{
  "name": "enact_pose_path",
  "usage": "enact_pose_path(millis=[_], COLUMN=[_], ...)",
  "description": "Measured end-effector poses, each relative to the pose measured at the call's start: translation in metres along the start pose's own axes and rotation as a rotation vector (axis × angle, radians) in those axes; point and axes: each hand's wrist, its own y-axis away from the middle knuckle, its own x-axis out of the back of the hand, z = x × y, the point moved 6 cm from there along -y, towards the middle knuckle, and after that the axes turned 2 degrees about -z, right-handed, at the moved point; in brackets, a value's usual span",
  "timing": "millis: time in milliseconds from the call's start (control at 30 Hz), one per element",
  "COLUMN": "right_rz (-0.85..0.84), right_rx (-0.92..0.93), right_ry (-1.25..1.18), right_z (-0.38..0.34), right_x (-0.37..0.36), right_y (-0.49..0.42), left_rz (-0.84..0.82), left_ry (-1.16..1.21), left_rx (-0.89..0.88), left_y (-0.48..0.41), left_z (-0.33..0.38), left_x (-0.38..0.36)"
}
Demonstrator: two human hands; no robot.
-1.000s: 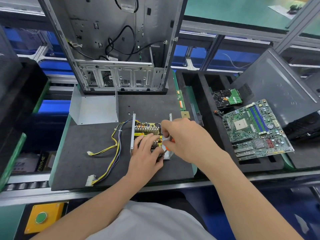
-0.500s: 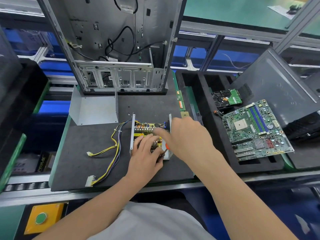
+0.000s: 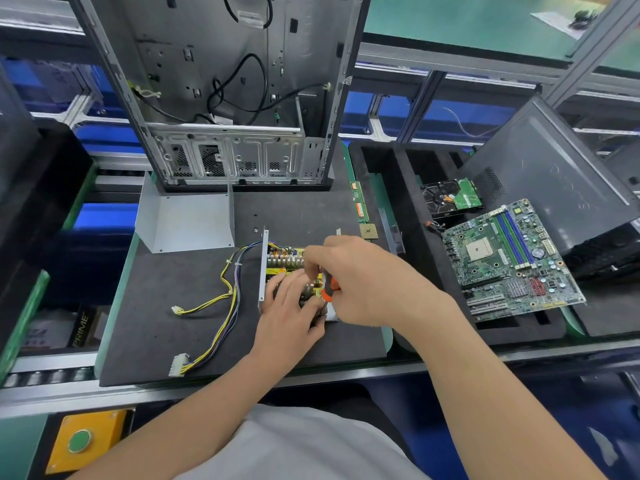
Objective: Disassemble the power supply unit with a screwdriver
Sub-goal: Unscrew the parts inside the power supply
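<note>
**PSU open mid-mat, screwdriver angled in at its near right corner**

PSU (image 3: 284,261) sits on the mat (image 3: 156,306), about midway between the far and near edges and closer to the right edge. It has no lid on, and its yellow circuitry and coils are exposed.

The left hand (image 3: 291,306) lies on the near half of the unit. Its grip is spread, with the fingers laid over the components and the thumb by the near right corner. The right hand (image 3: 363,282) reaches in from the right, its grip pinching the orange handle of the screwdriver (image 3: 329,288). The screwdriver slants down toward that same corner. Its tip is hidden between the hands, so I cannot tell whether it sits on a screw.

Cables (image 3: 228,299) leave the PSU's left side and trail toward the mat's near left corner, ending in white plugs (image 3: 178,368). A grey cover (image 3: 183,220) stands at the far left of the mat. Just beside it, the case (image 3: 235,98) stands upright on the far edge.

A RAM stick (image 3: 359,202) and a CPU (image 3: 369,231) lie along the mat's right edge. Beyond them, a black tray (image 3: 408,188) carries a motherboard (image 3: 509,261), with a hard drive (image 3: 450,199) farther back. A dark panel (image 3: 547,174) leans at the tray's right. A yellow box (image 3: 83,441) with a green button sits below the mat's near left corner.
</note>
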Motion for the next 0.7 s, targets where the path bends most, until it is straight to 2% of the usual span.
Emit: enact_pose_path(millis=[67, 167, 200, 300, 400, 500, 600, 700], right_rz=[0.085, 0.117, 0.131, 0.142, 0.036, -0.073, 0.014, 0.117], right_rx=[-0.156, -0.409, -0.402, -0.197, -0.006, 0.084, -0.011, -0.286], right_ry=[-0.009, 0.071, 0.074, 0.032, 0.001, -0.033, -0.023, 0.047], right_z=[0.009, 0.027, 0.028, 0.015, 0.004, 0.0, 0.004, 0.018], right_x=[0.002, 0.004, 0.005, 0.003, 0.002, 0.003, 0.001, 0.004], right_y=[0.0, -0.001, -0.003, -0.005, -0.003, -0.003, -0.003, -0.003], left_rz=[-0.007, -0.019, -0.025, -0.025, -0.026, -0.026, -0.015, -0.016], left_ry=[0.01, 0.011, 0.013, 0.017, -0.003, -0.021, -0.004, 0.038], left_rx=[-0.002, -0.002, -0.002, -0.003, 0.002, 0.009, -0.009, -0.019], left_y=[-0.001, -0.002, -0.002, -0.002, -0.001, -0.001, 0.0, -0.001], left_z=[0.0, 0.0, 0.0, -0.001, 0.0, -0.002, -0.002, -0.001], left_x=[0.0, 0.0, 0.0, 0.0, 0.0, -0.001, -0.002, -0.002])
